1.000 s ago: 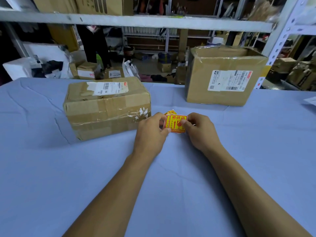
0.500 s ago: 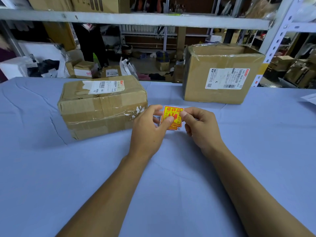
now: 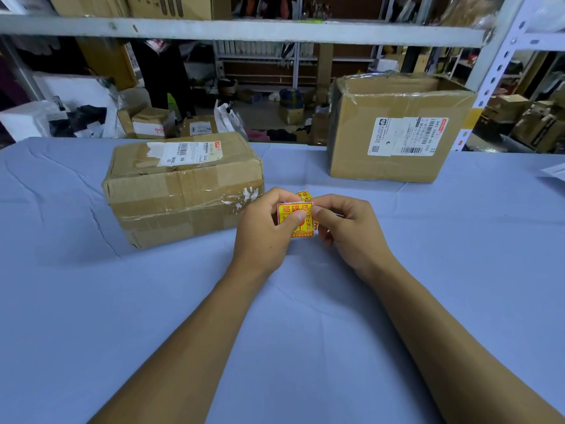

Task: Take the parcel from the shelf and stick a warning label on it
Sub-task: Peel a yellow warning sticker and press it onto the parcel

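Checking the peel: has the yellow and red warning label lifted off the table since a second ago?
Yes. The yellow and red warning label has come up slightly toward the camera, judged against the taped cardboard parcel, pinched in both hands.

Both bare forearms enter from the lower edge of the frame and converge at centre. The left hand (image 3: 265,230) is curled, thumb pressed against the index finger in a pinch. The right hand (image 3: 347,229) mirrors it just beside, thumb tip opposite the left thumb, remaining fingers folded underneath.
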`<state>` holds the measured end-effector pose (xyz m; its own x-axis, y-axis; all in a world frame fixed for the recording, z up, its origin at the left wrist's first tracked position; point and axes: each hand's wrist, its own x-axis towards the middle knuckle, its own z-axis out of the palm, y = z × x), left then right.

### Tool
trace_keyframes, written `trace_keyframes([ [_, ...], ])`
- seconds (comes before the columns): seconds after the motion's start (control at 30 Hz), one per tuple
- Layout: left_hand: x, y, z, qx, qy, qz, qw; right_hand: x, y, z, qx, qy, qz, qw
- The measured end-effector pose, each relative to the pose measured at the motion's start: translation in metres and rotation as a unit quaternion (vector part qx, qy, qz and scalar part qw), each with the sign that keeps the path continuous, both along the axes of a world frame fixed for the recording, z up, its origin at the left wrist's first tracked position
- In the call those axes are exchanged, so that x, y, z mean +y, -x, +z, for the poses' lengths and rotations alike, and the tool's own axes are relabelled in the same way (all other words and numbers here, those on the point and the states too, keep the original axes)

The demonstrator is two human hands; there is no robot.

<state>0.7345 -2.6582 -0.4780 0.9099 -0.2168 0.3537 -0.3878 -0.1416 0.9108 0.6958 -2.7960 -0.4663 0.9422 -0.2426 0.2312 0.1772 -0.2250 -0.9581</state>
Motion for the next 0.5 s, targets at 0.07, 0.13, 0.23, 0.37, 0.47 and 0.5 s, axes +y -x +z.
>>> trace_keyframes([
  [0.07, 0.0005, -0.0001, 0.0001, 0.001, 0.002, 0.002, 1.000, -0.0001, -0.0002, -0.0001, 0.005, -0.006, 0.001, 1.000],
  [0.13, 0.0010, 0.0003, 0.0000, 0.002, 0.003, -0.001, 1.000, -0.0002, -0.0003, -0.0003, 0.010, -0.012, 0.005, 1.000],
  [0.23, 0.0013, 0.0013, 0.0015, 0.005, -0.002, -0.010, 1.000, -0.0016, -0.0004, -0.0004, 0.019, -0.020, 0.007, 1.000],
  [0.37, 0.0006, 0.0006, 0.0014, -0.004, -0.019, -0.001, 1.000, -0.0062, -0.0004, 0.0017, 0.027, -0.045, 0.010, 0.999],
  [0.47, 0.0005, 0.0004, 0.0003, -0.015, -0.033, 0.013, 0.999, -0.0065, -0.0001, 0.0022, 0.026, -0.050, 0.018, 0.998],
  [0.5, 0.0004, 0.0003, 0.0002, -0.017, -0.037, 0.018, 0.999, -0.0062, 0.0000, 0.0024, 0.027, -0.050, 0.019, 0.998],
])
